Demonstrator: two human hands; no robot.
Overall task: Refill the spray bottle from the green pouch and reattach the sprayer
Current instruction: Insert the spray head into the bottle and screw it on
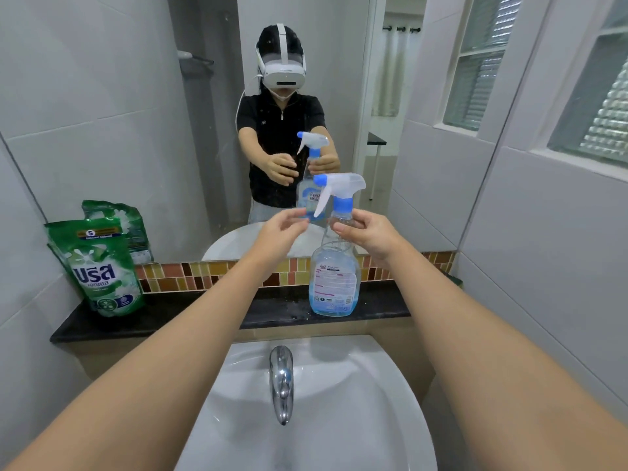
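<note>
A clear spray bottle (334, 280) stands upright on the black ledge (190, 319), with a little blue liquid at its bottom. Its white and blue sprayer (339, 192) sits on the neck, trigger pointing left. My right hand (368, 234) grips the bottle's neck just below the blue collar. My left hand (282, 229) hovers just left of the trigger, fingers apart, holding nothing. The green pouch (98, 266) stands upright at the ledge's left end, well away from both hands.
A white sink (356, 402) with a chrome tap (281, 382) lies below the ledge. The mirror (119, 113) behind reflects the bottle, the pouch and a person. Tiled walls close in on both sides; a window (594, 96) is at the right.
</note>
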